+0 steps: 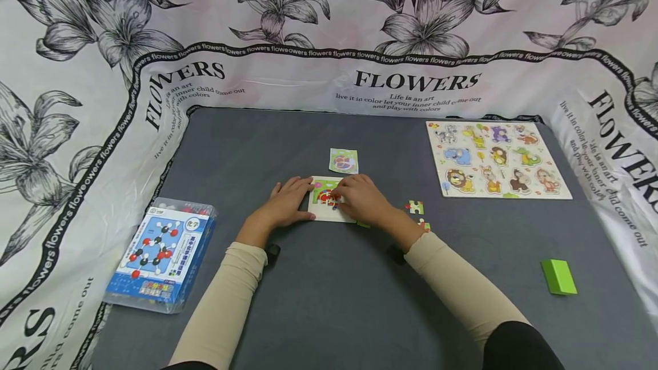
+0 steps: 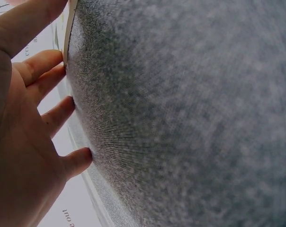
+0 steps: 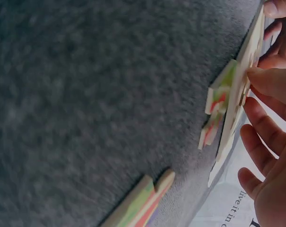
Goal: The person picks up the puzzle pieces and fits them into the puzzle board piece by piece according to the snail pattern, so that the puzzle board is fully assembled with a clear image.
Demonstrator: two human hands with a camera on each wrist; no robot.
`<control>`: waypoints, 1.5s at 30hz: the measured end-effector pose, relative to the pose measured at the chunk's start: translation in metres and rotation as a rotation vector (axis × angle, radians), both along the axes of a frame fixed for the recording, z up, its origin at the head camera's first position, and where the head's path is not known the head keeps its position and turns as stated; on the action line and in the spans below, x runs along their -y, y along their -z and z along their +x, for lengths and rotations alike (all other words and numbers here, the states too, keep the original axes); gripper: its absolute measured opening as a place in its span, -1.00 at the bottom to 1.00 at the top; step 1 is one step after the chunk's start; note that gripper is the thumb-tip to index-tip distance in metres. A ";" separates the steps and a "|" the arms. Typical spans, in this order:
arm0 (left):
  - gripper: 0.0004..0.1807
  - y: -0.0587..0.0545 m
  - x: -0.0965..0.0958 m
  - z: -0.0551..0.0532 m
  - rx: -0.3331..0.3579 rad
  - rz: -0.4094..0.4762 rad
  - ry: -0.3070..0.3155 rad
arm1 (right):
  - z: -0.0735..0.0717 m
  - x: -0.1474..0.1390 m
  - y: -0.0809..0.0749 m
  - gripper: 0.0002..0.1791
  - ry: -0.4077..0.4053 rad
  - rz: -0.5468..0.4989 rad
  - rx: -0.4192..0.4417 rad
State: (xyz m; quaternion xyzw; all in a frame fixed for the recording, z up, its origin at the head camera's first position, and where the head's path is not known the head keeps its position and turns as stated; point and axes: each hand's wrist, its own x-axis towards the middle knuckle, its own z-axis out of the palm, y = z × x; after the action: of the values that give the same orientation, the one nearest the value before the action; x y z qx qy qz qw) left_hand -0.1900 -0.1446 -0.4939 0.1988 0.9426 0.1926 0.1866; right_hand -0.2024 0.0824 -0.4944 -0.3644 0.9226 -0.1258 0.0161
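In the head view a small jigsaw board [image 1: 333, 214] with a pale frame lies mid-table, a red, green and pink picture partly filled in. My left hand [image 1: 288, 205] rests at its left edge, fingers spread and thumb by the lower corner; the left wrist view shows fingertips [image 2: 67, 113] on the cloth and board edge. Over the picture's right part, my right hand [image 1: 364, 201] pinches a jigsaw piece [image 3: 246, 96] between thumb and fingers, mostly hidden by them. Loose jigsaw pieces [image 1: 414, 207] lie right of the board, and another piece [image 1: 363, 225] touches its lower edge.
A small picture card [image 1: 343, 161] lies just beyond the board. At the back right is an animal puzzle board [image 1: 504, 159]. A green block [image 1: 559, 277] sits at the right, and a boxed molecular model kit [image 1: 159, 256] at the left. Grey cloth [image 1: 329, 301] covers the table.
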 end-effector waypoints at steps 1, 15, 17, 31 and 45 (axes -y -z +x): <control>-0.22 0.000 0.000 0.000 0.004 0.001 0.000 | 0.000 0.000 0.000 -0.71 0.001 0.001 0.000; -0.21 0.000 0.000 0.001 0.002 0.014 -0.004 | -0.001 0.005 0.003 -0.75 -0.012 0.037 -0.065; -0.21 -0.002 0.000 0.001 0.000 0.013 -0.004 | -0.001 0.005 0.002 -0.76 -0.005 0.043 -0.070; -0.19 -0.001 -0.002 0.002 -0.003 0.006 -0.003 | 0.005 -0.014 -0.006 -0.66 0.018 -0.009 -0.044; -0.17 0.000 -0.003 0.003 -0.003 0.006 -0.008 | 0.011 -0.081 -0.008 -0.67 0.080 -0.070 -0.107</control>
State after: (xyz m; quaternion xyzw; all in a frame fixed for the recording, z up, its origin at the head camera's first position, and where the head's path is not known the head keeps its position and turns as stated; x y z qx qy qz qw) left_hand -0.1869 -0.1421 -0.4942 0.1959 0.9432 0.1956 0.1838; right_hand -0.1919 0.1629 -0.4859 -0.3336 0.9310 -0.1388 -0.0509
